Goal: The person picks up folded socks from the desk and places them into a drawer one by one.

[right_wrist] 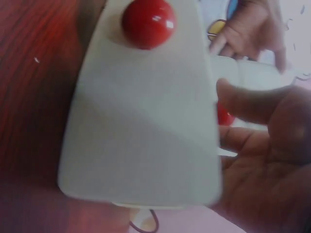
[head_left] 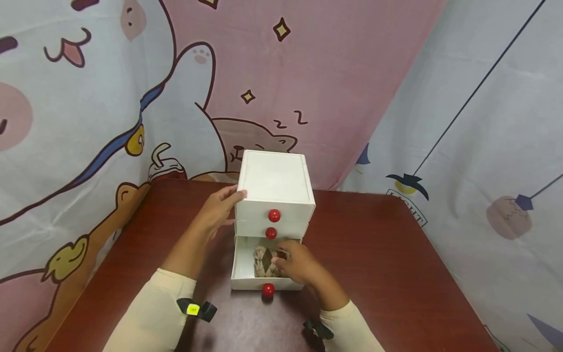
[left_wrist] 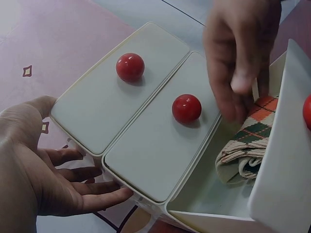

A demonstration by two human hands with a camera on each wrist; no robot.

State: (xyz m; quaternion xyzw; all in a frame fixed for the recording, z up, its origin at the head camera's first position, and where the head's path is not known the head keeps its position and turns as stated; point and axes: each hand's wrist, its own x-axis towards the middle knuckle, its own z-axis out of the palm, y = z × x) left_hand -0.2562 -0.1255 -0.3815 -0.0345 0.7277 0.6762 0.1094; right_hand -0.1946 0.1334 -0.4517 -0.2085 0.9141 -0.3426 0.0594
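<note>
Fingers of my right hand (head_left: 295, 264) pinch the folded argyle cloth (left_wrist: 247, 145) inside the open bottom drawer (head_left: 243, 266) of the small white three-drawer chest (head_left: 274, 185); my left hand (head_left: 218, 209) lies flat against its left side. Cloth left proud could jam the drawer; a hard push might slide the chest across the desk (head_left: 374, 254).

One white drawer chest (head_left: 274, 188) stands on one table (head_left: 374, 254). It has three drawers, each with one red knob, three knobs in all. One folded argyle cloth (head_left: 264, 261) lies in the open drawer at six o'clock. Two hands show.
</note>
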